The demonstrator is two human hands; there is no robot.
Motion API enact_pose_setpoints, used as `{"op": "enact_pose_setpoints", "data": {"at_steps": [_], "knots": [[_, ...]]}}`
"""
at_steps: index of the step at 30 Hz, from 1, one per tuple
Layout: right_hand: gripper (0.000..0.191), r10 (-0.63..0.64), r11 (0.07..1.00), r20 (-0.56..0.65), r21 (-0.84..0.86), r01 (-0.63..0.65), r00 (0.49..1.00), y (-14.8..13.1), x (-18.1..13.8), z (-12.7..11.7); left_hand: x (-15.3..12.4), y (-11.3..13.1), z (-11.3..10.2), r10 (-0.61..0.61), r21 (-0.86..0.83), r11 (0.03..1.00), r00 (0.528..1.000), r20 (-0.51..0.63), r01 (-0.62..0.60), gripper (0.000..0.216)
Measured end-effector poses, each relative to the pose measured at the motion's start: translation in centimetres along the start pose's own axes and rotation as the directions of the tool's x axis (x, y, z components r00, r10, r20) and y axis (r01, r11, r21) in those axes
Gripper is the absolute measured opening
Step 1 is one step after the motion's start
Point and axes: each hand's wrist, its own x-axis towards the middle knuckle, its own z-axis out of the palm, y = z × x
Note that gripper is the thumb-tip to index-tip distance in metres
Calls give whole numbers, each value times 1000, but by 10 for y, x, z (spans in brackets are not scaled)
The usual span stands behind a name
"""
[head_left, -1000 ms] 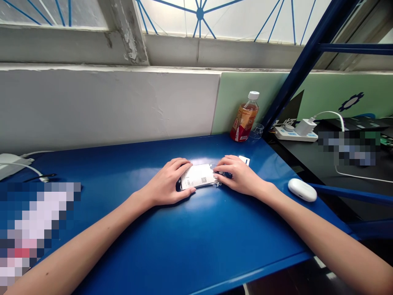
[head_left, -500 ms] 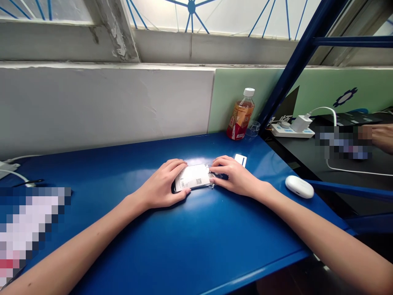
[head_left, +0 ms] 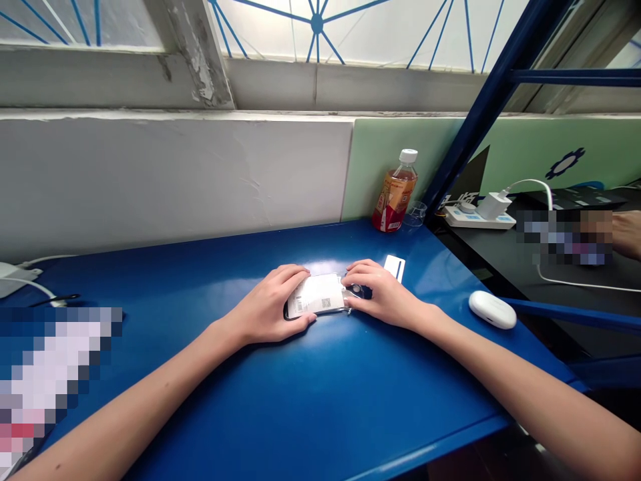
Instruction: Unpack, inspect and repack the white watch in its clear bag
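Observation:
A small flat packet (head_left: 320, 294) lies on the blue tabletop (head_left: 300, 394). It has a white printed label with a barcode and a square code, and clear plastic shows along its edges. My left hand (head_left: 273, 304) grips its left end, thumb on the near edge and fingers on the far edge. At the right end, the fingers of my right hand (head_left: 380, 294) are bent around the clear plastic, beside a dark part with a small round spot. What exactly the right fingertips pinch is partly hidden. Just behind the right hand rests a white card (head_left: 395, 267) with a dark stripe.
A drink bottle (head_left: 395, 194) stands by the wall near a clear cup (head_left: 415, 214). A white earbud case (head_left: 492, 310) sits right. Beyond the blue frame are a power strip (head_left: 481, 217) and another person's hand (head_left: 625, 234). White cables (head_left: 50, 290) lie left, near a blurred-out object.
The whole view has shifted slightly. Both hands keep their places on the packet, and more of the dark part with the round spot shows between the right fingers.

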Motion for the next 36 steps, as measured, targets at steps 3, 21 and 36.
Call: {"op": "enact_pose_setpoints", "data": {"at_steps": [3, 21, 36], "knots": [[16, -4, 1000, 21, 1, 4, 1000, -2, 0, 0, 1, 0, 1, -1, -5, 1000, 1000, -2, 1, 58], [20, 6, 985, 132, -170, 17, 991, 9, 2, -33, 4, 4, 0, -44, 43, 998, 999, -25, 45, 52], [35, 46, 996, 115, -84, -36, 992, 3, -1, -12, 1, 2, 1, -21, 54, 998, 999, -34, 22, 56]]}}
